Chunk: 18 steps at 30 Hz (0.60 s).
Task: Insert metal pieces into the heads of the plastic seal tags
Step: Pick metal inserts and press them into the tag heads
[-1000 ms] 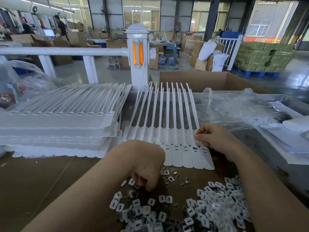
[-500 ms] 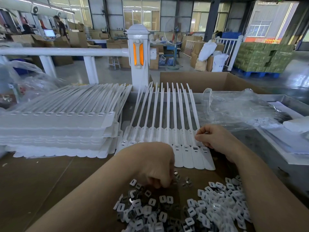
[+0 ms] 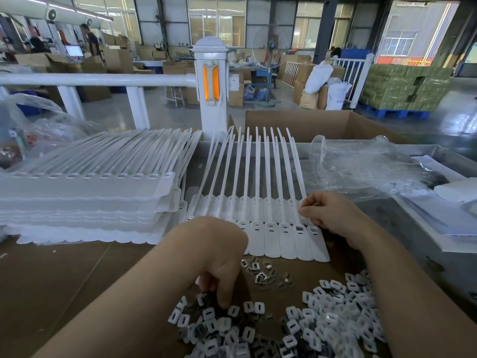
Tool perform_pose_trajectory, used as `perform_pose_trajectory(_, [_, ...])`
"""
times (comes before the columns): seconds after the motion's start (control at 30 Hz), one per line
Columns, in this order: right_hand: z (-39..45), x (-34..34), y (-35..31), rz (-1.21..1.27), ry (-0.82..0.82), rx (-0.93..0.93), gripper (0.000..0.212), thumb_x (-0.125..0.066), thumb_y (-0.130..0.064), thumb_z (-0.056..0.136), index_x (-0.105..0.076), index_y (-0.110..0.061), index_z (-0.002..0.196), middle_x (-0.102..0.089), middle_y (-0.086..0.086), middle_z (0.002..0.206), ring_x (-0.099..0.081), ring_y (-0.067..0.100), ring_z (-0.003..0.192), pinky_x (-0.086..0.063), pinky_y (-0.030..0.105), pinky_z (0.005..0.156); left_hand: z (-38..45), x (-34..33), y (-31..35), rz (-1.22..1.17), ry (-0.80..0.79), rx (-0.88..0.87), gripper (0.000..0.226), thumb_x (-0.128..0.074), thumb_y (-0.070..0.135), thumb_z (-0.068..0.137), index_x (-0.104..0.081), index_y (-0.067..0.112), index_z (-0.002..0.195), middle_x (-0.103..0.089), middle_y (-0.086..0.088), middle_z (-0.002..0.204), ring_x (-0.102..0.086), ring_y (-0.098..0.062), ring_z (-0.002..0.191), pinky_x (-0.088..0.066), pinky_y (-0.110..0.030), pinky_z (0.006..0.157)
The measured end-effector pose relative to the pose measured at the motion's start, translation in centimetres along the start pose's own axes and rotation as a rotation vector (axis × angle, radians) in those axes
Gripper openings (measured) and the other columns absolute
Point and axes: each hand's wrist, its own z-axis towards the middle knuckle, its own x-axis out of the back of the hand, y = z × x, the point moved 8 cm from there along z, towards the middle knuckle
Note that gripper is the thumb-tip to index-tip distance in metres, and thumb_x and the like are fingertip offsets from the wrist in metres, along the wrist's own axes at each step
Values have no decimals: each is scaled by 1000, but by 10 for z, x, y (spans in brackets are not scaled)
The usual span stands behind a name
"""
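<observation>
Head view: left hand (image 3: 219, 270) digs among loose clips (image 3: 260, 275), grip unclear; right hand (image 3: 333, 213) pinches tags (image 3: 284, 236); risk of shifting the row.

Left hand (image 3: 219, 257) fingertips buried among caps (image 3: 258, 329)

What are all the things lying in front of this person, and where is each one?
Seal tags: one joined row, white, flat on the table ahead, tails pointing away.
Stacked tag sheets: a pile, white, left of that row.
Metal pieces: a small loose cluster, silvery, just below the row's near ends.
Plastic caps: a large heap, white mixed with dark bits, nearest the camera.
Clear plastic bag: one, crumpled, on the right.
Cardboard box: one, brown, open, behind the table.
Railing post: one, white with orange reflector, behind the tags.
Left hand: fingers down in the cap heap.
Right hand: fingertips on the row's right end.
</observation>
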Motion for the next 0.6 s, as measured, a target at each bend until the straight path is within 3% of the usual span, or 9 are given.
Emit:
perform_pose_trajectory(0.13, [1,-1,0,1,-2,-9,5,-65,-19,94,-66,-17,90,-59,-7,49,-49,2,41,-44,23,51,1,3,-2,-13,21,4,27,-81,19,79,-70,-1,93,-68,-1,60,-65,-13,56,-53,-23,53])
perform_pose_trajectory(0.3, [1,-1,1,1,1,-12,5,-65,-19,94,-67,-18,90,-59,-8,50,-49,0,41,-44,24,53,2,1,2,-39,2,-29,17,-77,15,82,-68,2,88,-67,-6,70,-65,-16,61,-53,-25,54])
perform_pose_trajectory(0.43, [1,-1,2,-3,3,-10,5,-65,-20,94,-67,-18,90,-59,-9,49,-50,-1,41,-44,23,52,1,3,3,-43,28,-38,26,-78,17,81,-71,-3,96,-69,-12,85,-64,-20,64,-53,-22,49])
perform_pose_trajectory(0.53, [1,0,2,-10,1,-7,5,-65,-20,94,-67,-19,90,-60,-9,50,-50,-1,41,-44,23,53,1,4,4,-75,36,-54,18,-74,13,82,-70,-3,86,-64,-8,71,-59,-15,54,-52,-20,47])
perform_pose_trajectory(0.6, [0,0,2,-8,-3,-8,5,-65,-20,94,-67,-18,90,-60,-8,50,-50,0,41,-45,23,51,0,6,4,-98,41,-60,12,-70,10,83,-67,0,80,-62,-6,63,-61,-16,56,-57,-26,59])
